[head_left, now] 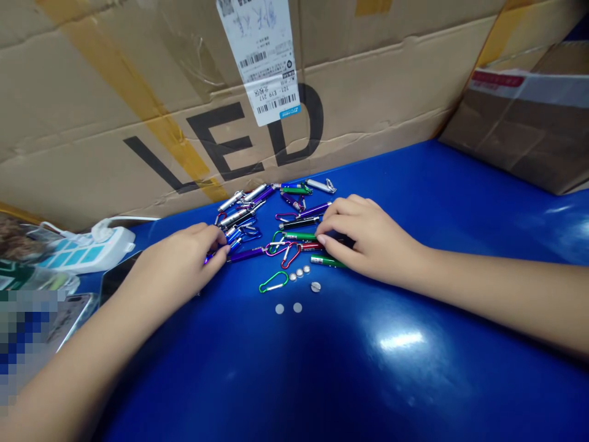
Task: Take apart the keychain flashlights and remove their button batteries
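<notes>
On the blue table (414,380), slim metal tubes lie in a loose heap at the far middle, many with spring clips on their ends, and both hands work at its near edges. The left hand (196,248) is curled on the left side, thumb and fingertips close together by a purple tube (248,253); whether they pinch it or only rest beside it, I cannot tell. The right hand (368,230) comes in from the right, thumb and forefinger almost meeting at the end of a green tube (301,236), though again contact and a firm pinch look alike from here. A red tube (313,246) and another green tube (326,262) run under or behind that hand, their right ends hidden. Nearer lie a loose green clip (273,282), three small round silver pieces (300,272) in a slanting row, a silver piece with a dark line across it (315,286) and two flat pale discs (280,309) (button batteries, perhaps). They seem set apart so that such small parts stay in sight, while the big carton (92,73) probably serves as a backstop for the heap. At the left, the forearm partly covers a dark flat thing (115,279) near the power strip (92,250), and a pixelated patch blots out whatever sits nearer.
</notes>
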The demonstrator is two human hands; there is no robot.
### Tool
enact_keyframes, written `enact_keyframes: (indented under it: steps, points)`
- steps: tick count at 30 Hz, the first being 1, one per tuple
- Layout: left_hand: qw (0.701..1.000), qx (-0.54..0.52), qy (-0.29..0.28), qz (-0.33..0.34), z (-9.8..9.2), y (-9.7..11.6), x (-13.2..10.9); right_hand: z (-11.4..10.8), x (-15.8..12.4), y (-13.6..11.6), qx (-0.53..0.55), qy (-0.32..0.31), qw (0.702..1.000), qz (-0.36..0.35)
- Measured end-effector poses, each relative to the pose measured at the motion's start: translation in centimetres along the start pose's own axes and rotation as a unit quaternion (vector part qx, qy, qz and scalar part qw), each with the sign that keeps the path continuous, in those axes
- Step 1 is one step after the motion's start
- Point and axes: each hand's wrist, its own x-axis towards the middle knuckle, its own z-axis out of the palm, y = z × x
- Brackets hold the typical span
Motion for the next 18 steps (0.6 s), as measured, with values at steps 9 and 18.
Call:
enact_keyframes:
  steps: [9,18]
  points:
    - [0.999,0.020,0.014,0.029,0.4,-0.6,0.1,-0.1,-0.1,0.0,-0.004,0.018,1.000,-0.015]
    - [0.954,-0.124,0.200,0.186,0.1,5.5,-2.2,0.2,-0.8,-1.7,0.039,0.060,0.984,-0.163]
